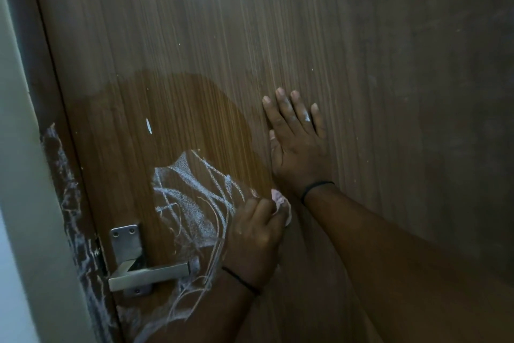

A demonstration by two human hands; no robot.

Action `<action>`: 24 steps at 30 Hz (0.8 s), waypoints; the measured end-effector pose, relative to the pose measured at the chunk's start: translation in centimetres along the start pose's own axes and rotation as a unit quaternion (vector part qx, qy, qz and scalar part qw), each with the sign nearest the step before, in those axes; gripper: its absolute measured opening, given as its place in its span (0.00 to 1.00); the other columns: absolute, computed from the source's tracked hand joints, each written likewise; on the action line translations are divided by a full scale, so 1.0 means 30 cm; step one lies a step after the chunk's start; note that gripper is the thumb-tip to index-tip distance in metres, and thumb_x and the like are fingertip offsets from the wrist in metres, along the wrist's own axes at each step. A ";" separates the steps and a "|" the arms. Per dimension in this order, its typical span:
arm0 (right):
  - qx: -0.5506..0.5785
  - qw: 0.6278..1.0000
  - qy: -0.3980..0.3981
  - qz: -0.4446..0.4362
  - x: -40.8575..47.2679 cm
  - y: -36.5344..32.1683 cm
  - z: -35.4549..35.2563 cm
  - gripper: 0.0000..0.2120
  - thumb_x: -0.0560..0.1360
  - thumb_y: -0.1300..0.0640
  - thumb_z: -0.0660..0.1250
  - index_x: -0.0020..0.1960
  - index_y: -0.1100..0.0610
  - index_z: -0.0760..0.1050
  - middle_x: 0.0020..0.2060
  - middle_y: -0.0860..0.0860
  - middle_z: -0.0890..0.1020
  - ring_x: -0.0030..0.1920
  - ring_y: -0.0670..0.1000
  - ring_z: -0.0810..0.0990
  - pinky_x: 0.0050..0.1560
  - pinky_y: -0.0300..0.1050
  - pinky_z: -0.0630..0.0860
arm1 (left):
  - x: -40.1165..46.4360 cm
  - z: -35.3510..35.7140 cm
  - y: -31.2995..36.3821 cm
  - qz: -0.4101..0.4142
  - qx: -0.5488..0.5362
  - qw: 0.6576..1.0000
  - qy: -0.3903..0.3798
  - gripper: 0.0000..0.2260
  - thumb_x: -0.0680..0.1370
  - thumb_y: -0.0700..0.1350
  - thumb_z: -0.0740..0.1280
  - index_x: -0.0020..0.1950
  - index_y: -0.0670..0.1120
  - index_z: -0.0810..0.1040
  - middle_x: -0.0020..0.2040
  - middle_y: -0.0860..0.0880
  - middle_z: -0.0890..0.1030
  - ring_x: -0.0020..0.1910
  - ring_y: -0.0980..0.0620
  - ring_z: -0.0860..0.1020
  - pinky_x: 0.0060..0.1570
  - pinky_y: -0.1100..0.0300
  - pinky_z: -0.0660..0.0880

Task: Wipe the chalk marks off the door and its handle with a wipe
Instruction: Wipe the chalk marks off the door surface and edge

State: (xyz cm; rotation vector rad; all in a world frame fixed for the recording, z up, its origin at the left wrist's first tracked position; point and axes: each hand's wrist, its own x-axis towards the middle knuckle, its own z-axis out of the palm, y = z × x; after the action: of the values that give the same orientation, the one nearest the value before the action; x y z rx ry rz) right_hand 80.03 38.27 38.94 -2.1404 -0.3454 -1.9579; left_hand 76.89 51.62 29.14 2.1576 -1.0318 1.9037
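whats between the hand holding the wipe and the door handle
In the head view, chalk marks cover the door between the left hand gripping the wipe and the handle.

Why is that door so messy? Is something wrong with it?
White chalk marks are scribbled on the door above the handle and along the door's edge. The left hand holds a wipe; a darker, wiped patch shows above the marks.

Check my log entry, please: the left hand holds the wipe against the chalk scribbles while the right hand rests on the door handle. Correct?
Not quite. In the head view the right hand lies flat on the bare door, not on the handle. The left hand does hold the wipe by the chalk scribbles.
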 end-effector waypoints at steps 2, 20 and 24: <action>-0.003 1.000 0.001 -0.001 0.000 0.004 -0.001 0.25 0.83 0.54 0.51 0.79 0.51 0.57 0.79 0.50 0.59 0.80 0.53 0.53 0.78 0.59 0.51 | 0.006 -0.007 -0.021 0.007 0.000 1.000 -0.006 0.07 0.75 0.37 0.71 0.53 0.41 0.84 0.38 0.44 0.77 0.36 0.45 0.73 0.33 0.50 0.71; -0.028 0.999 0.018 -0.012 0.003 0.013 0.027 0.25 0.82 0.53 0.51 0.80 0.51 0.57 0.79 0.51 0.59 0.80 0.53 0.54 0.78 0.59 0.51 | 0.027 -0.083 -0.062 -0.088 0.021 0.996 0.018 0.02 0.74 0.34 0.71 0.43 0.40 0.83 0.37 0.44 0.75 0.35 0.45 0.72 0.34 0.50 0.69; -0.031 0.999 0.016 -0.012 -0.005 0.013 0.023 0.26 0.82 0.54 0.52 0.80 0.51 0.57 0.79 0.51 0.59 0.80 0.53 0.53 0.78 0.60 0.52 | -0.001 -0.060 -0.078 -0.087 -0.006 0.996 0.024 0.05 0.76 0.36 0.70 0.40 0.42 0.81 0.36 0.45 0.76 0.34 0.46 0.71 0.34 0.49 0.69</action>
State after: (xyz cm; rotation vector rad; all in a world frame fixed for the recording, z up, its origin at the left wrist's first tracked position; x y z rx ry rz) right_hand 80.78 38.12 38.73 -2.1496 -0.3103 -2.0392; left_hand 76.59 54.30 30.35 2.1071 -0.8156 1.8551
